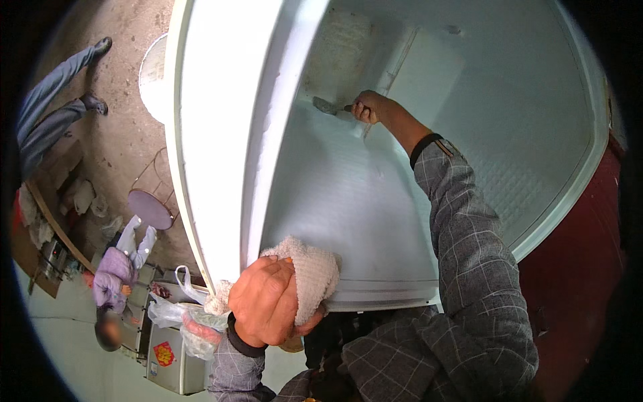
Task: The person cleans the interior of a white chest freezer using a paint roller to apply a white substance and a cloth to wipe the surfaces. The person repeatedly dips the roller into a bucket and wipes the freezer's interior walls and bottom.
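Before me is the pale interior of a large white chest freezer [351, 176], seen from above. My right hand [366, 107] reaches deep inside, its fingers closed around the dark handle of a small tool with a flat, greyish head [325, 106]. That head lies against the lower inner surface, beside a brownish, dirty-looking area [336, 55]. At the freezer's near edge, my left hand [271, 296] grips a bunched, light beige towel [316, 276]. The exact kind of tool cannot be told.
The freezer's white rim [216, 125] runs along the left. Beyond it are a round stool [150, 208], a person in a purple jacket [115, 271] and another person's legs [60, 95]. Plastic bags [198, 331] hang at lower left; a dark red surface [567, 271] is at right.
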Tool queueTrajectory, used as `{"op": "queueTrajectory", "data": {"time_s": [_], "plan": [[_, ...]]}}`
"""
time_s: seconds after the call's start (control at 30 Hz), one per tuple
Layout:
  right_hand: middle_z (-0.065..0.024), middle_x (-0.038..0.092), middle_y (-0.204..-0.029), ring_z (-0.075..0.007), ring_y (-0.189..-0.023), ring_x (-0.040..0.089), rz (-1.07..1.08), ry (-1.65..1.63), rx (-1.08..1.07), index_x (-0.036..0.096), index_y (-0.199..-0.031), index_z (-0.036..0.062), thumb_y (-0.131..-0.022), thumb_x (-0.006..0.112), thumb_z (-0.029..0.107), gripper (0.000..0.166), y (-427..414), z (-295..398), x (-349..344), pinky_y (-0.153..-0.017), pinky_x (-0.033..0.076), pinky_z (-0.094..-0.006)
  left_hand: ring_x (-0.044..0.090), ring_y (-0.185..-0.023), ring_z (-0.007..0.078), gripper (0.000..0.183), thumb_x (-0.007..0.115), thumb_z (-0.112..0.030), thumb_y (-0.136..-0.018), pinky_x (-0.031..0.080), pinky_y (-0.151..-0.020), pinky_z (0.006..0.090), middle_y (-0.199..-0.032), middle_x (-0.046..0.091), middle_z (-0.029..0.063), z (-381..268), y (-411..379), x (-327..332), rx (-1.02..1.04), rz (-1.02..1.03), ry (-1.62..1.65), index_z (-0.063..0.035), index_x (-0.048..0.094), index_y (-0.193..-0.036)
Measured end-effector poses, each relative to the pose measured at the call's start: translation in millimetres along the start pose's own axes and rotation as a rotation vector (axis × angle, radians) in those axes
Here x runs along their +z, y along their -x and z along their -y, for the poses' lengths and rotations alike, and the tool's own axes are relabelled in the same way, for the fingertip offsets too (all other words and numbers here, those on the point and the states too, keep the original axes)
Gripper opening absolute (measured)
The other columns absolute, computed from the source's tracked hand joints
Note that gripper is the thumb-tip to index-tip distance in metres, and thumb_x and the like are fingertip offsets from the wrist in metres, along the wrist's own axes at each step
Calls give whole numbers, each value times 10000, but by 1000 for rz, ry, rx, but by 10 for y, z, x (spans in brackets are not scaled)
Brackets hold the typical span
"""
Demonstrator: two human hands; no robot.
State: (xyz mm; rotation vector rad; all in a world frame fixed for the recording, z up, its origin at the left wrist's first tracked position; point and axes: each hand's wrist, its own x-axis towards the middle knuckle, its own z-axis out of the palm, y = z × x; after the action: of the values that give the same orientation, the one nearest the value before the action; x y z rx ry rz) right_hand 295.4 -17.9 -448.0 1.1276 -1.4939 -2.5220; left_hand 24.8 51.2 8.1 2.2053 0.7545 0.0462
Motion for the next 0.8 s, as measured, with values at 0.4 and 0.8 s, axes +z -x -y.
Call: {"op": "queueTrajectory", "data": {"time_s": [0.4,0.8], "plan": [[-11,451,-496,-90,-374,350,-410,171,-658,402,-601,120,-941,400,308,389,53,-951,184,-320,198,-239,626,-742,319,416,721,-139,-533,546,-712,415,-838,615,185,-2,-10,3,0,-31,-32,84,625,-871],[-11,470,-524,-93,-391,380,-524,325,-800,442,-611,117,-907,512,262,337,-343,-925,383,-302,198,-262,629,-738,320,429,724,-143,-513,545,-714,416,-842,615,176,8,5,30,11,-34,-23,63,629,-877]]}}
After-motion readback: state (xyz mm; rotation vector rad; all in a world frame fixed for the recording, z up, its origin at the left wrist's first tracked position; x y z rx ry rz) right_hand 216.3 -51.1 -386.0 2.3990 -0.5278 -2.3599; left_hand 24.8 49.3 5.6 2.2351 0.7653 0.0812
